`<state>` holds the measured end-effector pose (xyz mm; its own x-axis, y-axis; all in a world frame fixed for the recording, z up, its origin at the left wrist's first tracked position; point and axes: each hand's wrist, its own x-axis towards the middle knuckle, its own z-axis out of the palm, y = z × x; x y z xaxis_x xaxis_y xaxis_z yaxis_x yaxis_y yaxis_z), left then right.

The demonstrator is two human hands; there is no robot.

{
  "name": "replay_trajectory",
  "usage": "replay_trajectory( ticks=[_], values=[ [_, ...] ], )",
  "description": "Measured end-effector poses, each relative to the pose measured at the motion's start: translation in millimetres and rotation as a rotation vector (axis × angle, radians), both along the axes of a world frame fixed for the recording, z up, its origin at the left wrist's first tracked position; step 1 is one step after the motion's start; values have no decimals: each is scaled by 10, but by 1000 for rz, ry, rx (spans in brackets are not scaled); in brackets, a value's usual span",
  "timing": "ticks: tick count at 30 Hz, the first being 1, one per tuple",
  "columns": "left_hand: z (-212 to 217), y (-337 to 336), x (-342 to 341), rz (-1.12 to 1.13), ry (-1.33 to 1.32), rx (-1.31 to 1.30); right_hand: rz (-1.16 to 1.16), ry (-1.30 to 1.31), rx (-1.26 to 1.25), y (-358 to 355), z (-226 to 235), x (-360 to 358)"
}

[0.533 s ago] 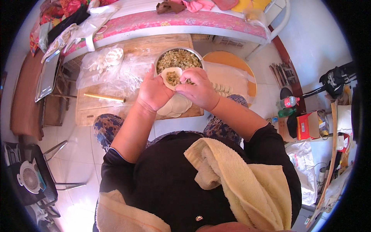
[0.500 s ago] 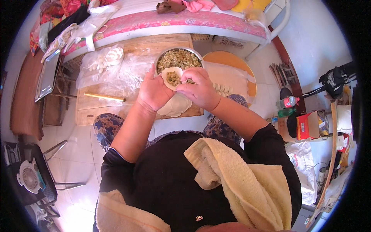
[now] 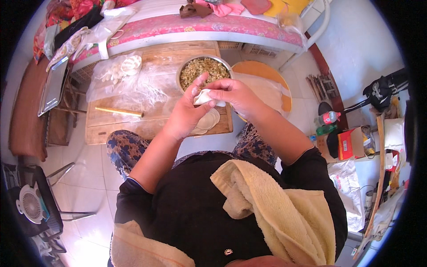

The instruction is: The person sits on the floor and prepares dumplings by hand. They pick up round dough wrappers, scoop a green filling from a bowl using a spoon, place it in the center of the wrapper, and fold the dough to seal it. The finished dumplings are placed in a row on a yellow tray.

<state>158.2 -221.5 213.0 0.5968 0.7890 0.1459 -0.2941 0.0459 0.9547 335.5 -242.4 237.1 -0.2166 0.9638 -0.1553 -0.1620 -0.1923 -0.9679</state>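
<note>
Wooden table point(image 3: 100, 127), metal bowl point(image 3: 179, 83) of filling point(image 3: 198, 69) at its far side, yellow stick point(image 3: 119, 111) left. Folded dough wrapper point(image 3: 203, 97) is up between both hands, just nearside of the bowl. Left hand point(image 3: 187, 111) cradles its left side, thumb at near edge. Right hand point(image 3: 238, 97) pinches it, thumb on top. Flat wrappers point(image 3: 210, 120) stacked below.

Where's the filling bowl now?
Head view: the metal bowl sits on the wooden table by its right edge, just beyond the left hand and right hand.
</note>
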Motion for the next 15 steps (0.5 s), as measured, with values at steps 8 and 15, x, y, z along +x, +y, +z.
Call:
replay_trajectory(
  ticks=[8,15],
  values=[
    [-179,-13,-31,-35,-225,-473,41,-595,467,97,-91,-3],
    [-310,17,-114,-67,-247,-468,66,-464,285,104,-150,27]
  ],
)
